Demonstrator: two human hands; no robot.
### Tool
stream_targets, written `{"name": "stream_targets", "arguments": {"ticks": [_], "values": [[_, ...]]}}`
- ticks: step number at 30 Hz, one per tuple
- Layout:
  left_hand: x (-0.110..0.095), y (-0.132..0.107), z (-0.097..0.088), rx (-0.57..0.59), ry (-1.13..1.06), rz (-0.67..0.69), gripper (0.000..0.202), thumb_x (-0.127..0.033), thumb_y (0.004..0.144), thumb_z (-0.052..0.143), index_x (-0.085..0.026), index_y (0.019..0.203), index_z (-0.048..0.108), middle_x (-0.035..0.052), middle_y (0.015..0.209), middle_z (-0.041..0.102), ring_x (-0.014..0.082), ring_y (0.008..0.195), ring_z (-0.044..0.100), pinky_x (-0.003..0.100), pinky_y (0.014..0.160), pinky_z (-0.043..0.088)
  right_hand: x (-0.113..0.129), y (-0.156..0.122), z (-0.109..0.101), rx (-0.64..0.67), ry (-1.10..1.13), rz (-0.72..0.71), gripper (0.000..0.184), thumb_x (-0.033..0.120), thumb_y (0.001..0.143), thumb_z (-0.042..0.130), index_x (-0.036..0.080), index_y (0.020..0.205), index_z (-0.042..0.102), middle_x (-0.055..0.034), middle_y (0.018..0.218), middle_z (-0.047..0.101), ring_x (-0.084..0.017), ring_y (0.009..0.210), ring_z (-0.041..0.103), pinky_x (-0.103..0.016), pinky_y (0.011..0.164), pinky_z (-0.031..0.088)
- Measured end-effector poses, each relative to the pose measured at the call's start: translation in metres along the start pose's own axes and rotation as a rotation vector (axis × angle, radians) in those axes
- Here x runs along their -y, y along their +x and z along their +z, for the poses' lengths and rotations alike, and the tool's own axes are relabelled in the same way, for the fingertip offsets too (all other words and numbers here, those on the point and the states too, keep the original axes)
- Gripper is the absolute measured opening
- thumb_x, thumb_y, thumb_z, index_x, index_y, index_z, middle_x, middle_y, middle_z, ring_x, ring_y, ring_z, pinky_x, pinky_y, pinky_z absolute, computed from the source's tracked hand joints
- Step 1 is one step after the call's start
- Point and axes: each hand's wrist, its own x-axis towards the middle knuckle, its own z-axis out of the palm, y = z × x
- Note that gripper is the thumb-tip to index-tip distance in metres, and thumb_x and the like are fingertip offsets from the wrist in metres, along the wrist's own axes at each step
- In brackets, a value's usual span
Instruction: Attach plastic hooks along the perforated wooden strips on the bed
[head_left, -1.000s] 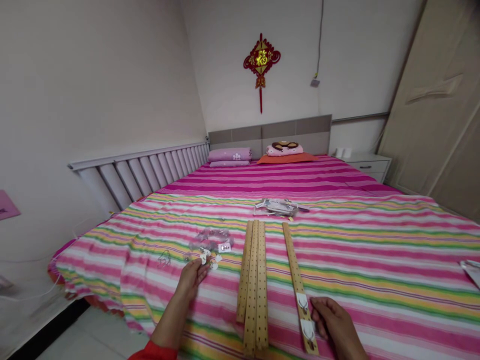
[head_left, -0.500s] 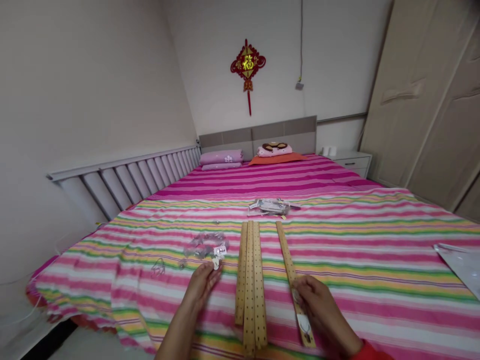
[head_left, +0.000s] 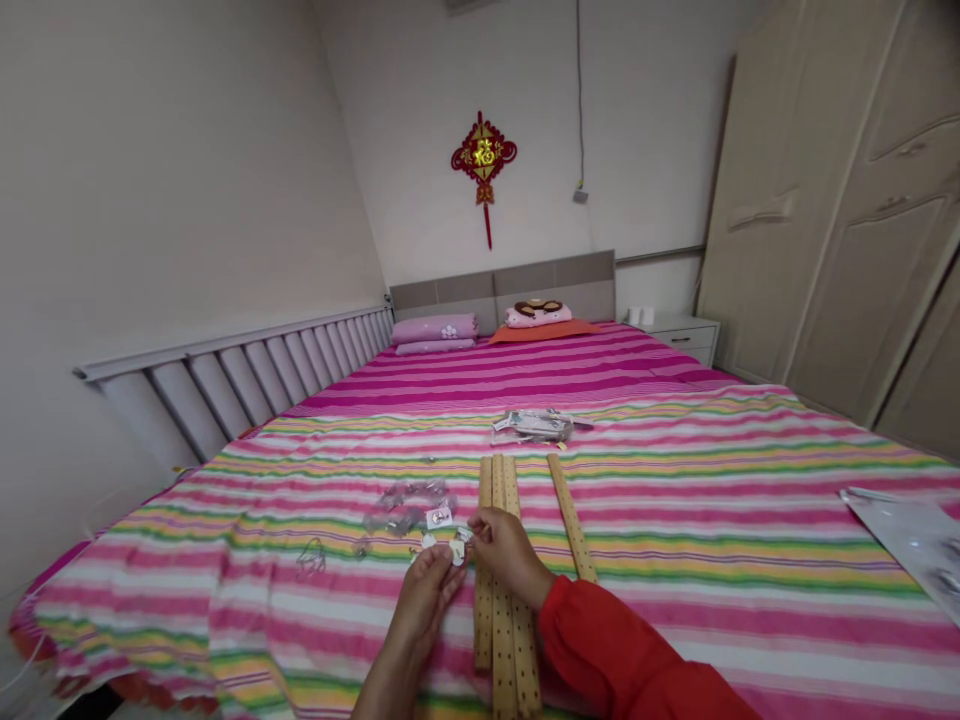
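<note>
My left hand pinches small white card-like pieces, too small to make out exactly. Beside it my right hand, in a red sleeve, reaches over with its fingertips closed at the edge of these pieces; what it grips is unclear. Beneath the right hand lie several long wooden strips with rows of small holes, side by side. Another wooden strip lies apart to the right, its near end hidden by the red sleeve. Just beyond my left hand are small clear plastic bags and a white label.
Everything lies on a bed with a striped sheet. Farther back is a bundle of plastic packets. A clear bag lies at the right edge, and a thin looped item at left. A radiator lines the left wall.
My right hand has left the separate wooden strip and moved left across the grouped strips to meet my left hand. The view has tilted up slightly.
</note>
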Motion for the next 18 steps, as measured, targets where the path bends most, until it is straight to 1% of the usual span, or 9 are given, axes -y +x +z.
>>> {"name": "stream_targets", "arguments": {"ticks": [4,7,9,11,13,15,18], "values": [[0.003,-0.001,-0.001,-0.005,-0.025,0.006,0.021,-0.017,0.059,0.079,-0.015,0.07,0.061,-0.0006,0.07,0.067,0.0081,0.064,0.064,0.018,0.065,0.052,-0.002,-0.001,0.01,-0.015,0.004,0.002,0.021,0.002,0.062,0.052,0.019,0.067,0.062,0.0035,0.061,0.059,-0.013,0.058,0.054,-0.021,0.054,0.04],[0.007,0.001,-0.004,-0.013,-0.037,0.014,0.021,-0.017,0.059,0.079,-0.015,0.068,0.06,-0.0004,0.068,0.066,0.0084,0.064,0.063,0.019,0.066,0.052,-0.008,-0.002,0.016,-0.039,0.014,0.026,0.021,0.002,0.062,0.052,0.019,0.071,0.061,0.0044,0.059,0.057,-0.012,0.056,0.053,-0.02,0.053,0.041],[0.011,0.003,-0.007,-0.039,-0.041,0.024,0.023,-0.017,0.057,0.08,-0.015,0.067,0.059,-0.0005,0.067,0.065,0.0086,0.063,0.062,0.02,0.067,0.052,-0.013,-0.002,0.021,-0.054,0.022,0.048,0.021,0.003,0.062,0.052,0.018,0.073,0.06,0.0052,0.058,0.056,-0.012,0.055,0.052,-0.02,0.052,0.04],[0.016,0.007,-0.011,-0.102,-0.022,0.052,0.027,-0.02,0.053,0.081,-0.015,0.065,0.057,-0.0016,0.063,0.062,0.0087,0.06,0.06,0.022,0.067,0.051,-0.018,-0.003,0.026,-0.064,0.028,0.069,0.02,0.002,0.06,0.052,0.018,0.071,0.059,0.0059,0.057,0.054,-0.011,0.054,0.051,-0.019,0.051,0.039],[0.021,0.012,-0.017,-0.171,0.052,0.135,0.03,-0.027,0.051,0.081,-0.015,0.064,0.056,-0.0031,0.058,0.059,0.0092,0.056,0.058,0.023,0.064,0.05,-0.023,-0.003,0.031,-0.068,0.034,0.089,0.021,0.002,0.058,0.052,0.019,0.068,0.058,0.0064,0.055,0.052,-0.011,0.054,0.05,-0.019,0.052,0.039],[0.025,0.015,-0.021,-0.22,0.182,0.258,0.032,-0.035,0.051,0.078,-0.015,0.062,0.055,-0.0033,0.055,0.057,0.0107,0.054,0.056,0.023,0.058,0.047,-0.028,-0.004,0.036,-0.066,0.045,0.114,0.022,0.0,0.056,0.052,0.019,0.067,0.057,0.0069,0.053,0.052,-0.011,0.053,0.05,-0.019,0.052,0.038],[0.026,0.014,-0.025,-0.262,0.371,0.419,0.03,-0.043,0.058,0.07,-0.017,0.064,0.055,-0.0009,0.056,0.058,0.0146,0.055,0.056,0.026,0.055,0.044,-0.034,-0.005,0.042,-0.052,0.066,0.16,0.023,0.0,0.053,0.053,0.019,0.066,0.057,0.0074,0.051,0.052,-0.011,0.052,0.05,-0.019,0.05,0.038]]}}
